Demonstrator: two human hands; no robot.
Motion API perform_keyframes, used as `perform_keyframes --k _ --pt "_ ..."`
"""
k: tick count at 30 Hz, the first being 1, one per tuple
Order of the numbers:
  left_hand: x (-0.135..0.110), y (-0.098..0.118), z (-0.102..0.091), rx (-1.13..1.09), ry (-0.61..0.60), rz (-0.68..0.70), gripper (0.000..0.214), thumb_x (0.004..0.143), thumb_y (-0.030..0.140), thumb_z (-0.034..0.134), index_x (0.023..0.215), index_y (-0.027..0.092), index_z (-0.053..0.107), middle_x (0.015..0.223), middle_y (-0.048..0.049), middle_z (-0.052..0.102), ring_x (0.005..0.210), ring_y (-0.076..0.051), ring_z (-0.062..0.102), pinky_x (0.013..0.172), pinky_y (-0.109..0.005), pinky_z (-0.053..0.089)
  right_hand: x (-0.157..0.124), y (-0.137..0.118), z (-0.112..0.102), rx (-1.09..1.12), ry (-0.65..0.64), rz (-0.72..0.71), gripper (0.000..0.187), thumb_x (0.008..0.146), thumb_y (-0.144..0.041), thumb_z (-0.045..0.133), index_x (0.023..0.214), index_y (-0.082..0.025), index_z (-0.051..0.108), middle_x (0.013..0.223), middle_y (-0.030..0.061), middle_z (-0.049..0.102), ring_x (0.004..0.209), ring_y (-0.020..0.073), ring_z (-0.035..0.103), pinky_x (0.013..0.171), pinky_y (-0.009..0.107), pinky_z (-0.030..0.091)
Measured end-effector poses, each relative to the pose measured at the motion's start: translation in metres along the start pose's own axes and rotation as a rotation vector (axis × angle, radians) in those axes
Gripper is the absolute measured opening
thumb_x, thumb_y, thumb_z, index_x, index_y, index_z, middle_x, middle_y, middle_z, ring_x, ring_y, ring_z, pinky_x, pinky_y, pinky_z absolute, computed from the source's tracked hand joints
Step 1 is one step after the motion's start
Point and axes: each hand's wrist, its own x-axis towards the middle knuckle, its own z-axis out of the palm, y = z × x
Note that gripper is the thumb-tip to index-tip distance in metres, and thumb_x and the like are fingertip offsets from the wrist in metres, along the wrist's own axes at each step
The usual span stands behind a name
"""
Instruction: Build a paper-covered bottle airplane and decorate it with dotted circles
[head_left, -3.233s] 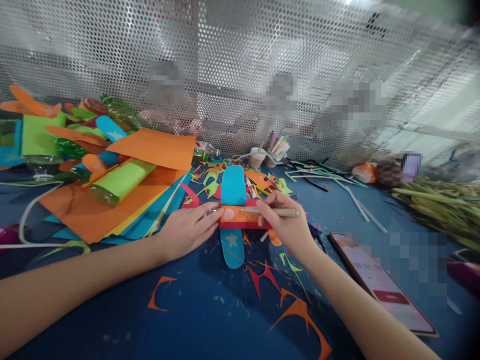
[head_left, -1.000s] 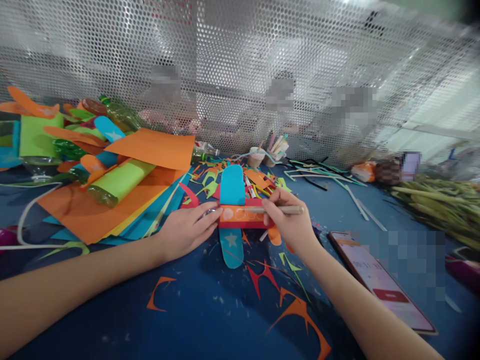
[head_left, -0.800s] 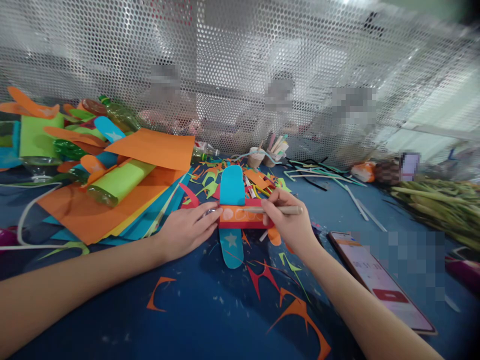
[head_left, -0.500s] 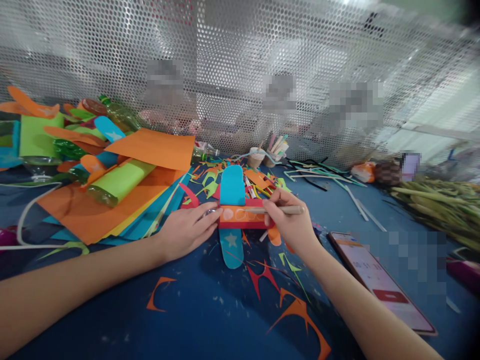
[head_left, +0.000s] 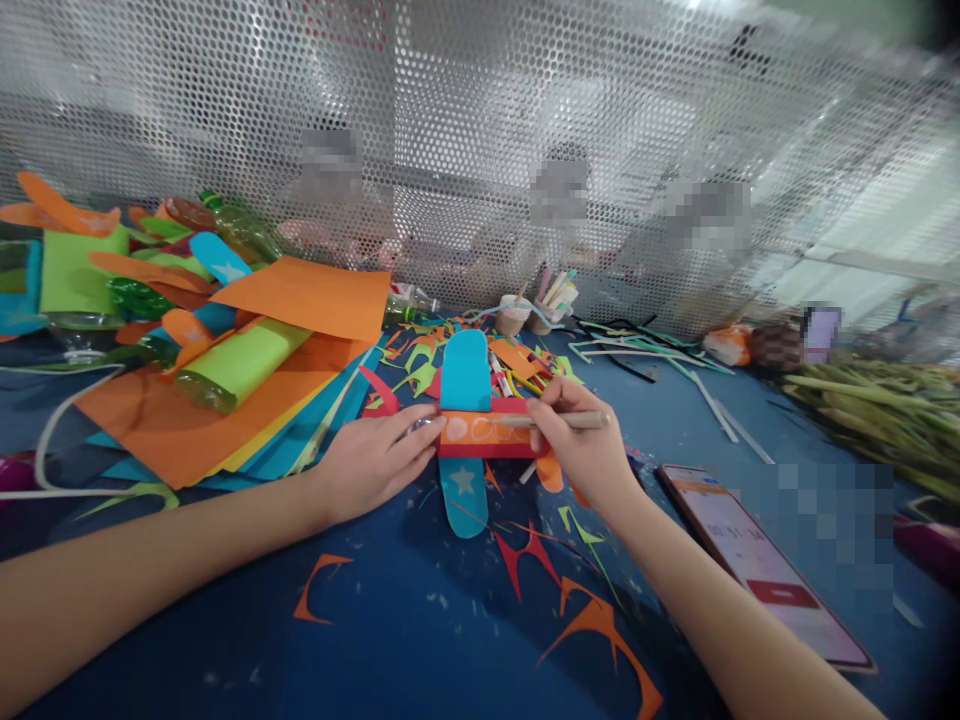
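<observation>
A toy airplane [head_left: 466, 372], its body wrapped in red paper, lies on the blue table with blue wings on both sides and a white star on the near wing. White ovals mark the orange strip [head_left: 457, 430] along its side. My left hand [head_left: 386, 455] is closed around the clear plastic end of the body. In my right hand [head_left: 577, 435] is a slim beige paintbrush [head_left: 589, 420], pinched between thumb and fingers. Its thin tip meets the orange strip near an oval outline. My right fingers partly cover the body's right end.
Coloured paper sheets [head_left: 172, 420] and paper-wrapped bottles [head_left: 236, 370] are heaped at left. Paper scraps [head_left: 600, 620] lie around the airplane. Cups [head_left: 514, 315] of sticks stand behind, before a perforated metal screen [head_left: 465, 130]. A phone [head_left: 765, 570] and dry leaves [head_left: 885, 410] are at right.
The right hand and paintbrush have barely shifted along the orange strip. My left hand keeps its hold, and the airplane stays in place.
</observation>
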Motion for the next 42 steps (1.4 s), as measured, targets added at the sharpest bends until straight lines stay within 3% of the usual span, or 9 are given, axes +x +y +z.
perform_keyframes --k 16,42 --pt "-0.0007 -0.0013 0.0016 -0.009 0.015 0.002 0.030 0.092 0.027 0.046 0.120 0.019 0.053 0.118 -0.0083 0.061 0.084 -0.016 0.066 0.067 -0.027 0.054 -0.0018 0.0038 0.0048 0.071 -0.067 0.008 0.020 0.080 -0.030 0.058 0.065 -0.023 0.047 0.044 -0.0055 0.059 0.042 0.0118 0.051 0.051 0.026 0.040" --pt "0.0001 -0.0004 0.0000 0.005 0.025 0.014 0.030 0.092 0.026 0.048 0.120 0.018 0.051 0.118 -0.0074 0.061 0.081 -0.017 0.066 0.063 -0.028 0.054 -0.0027 0.0050 0.0048 0.099 -0.106 0.001 0.021 0.081 -0.031 0.059 0.066 -0.022 0.047 0.046 -0.0043 0.061 0.044 0.0123 0.056 0.053 0.026 0.043"
